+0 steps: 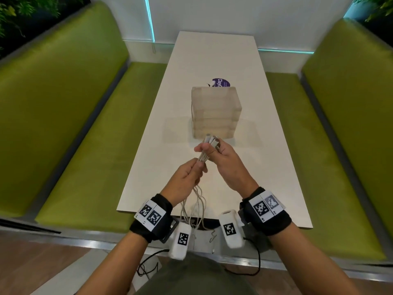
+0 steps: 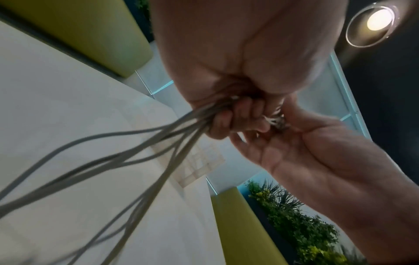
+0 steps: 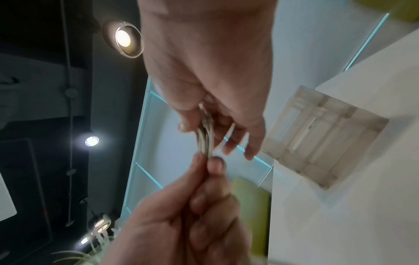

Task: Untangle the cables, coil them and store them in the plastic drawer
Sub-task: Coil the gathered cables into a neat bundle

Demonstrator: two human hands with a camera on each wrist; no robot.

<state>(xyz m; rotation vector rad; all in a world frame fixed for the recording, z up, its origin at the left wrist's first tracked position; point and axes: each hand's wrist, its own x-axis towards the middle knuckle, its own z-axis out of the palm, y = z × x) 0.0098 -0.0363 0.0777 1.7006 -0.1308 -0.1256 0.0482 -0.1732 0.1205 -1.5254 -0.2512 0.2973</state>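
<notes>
A bundle of several white cables [image 1: 204, 155] is held above the near half of the white table [image 1: 265, 158]. My right hand [image 1: 214, 149] pinches the bundle near its plug ends [image 1: 211, 139], thumb against fingers [image 3: 205, 125]. Just below, my left hand [image 1: 196, 167] grips the same bundle in a fist [image 2: 229, 114]. The loose cable lengths [image 1: 196, 207] hang down past the table's near edge and fan out [image 2: 127, 157]. The translucent plastic drawer unit [image 1: 215, 112] stands upright just beyond the hands, its drawers closed [image 3: 326, 136].
A purple round sticker [image 1: 221, 83] lies on the table behind the drawer unit. Green padded benches [image 1: 85, 133] run along both sides of the table, the right one [image 1: 340, 145]. A white wall with cyan light strips [image 1: 150, 20] closes the far end.
</notes>
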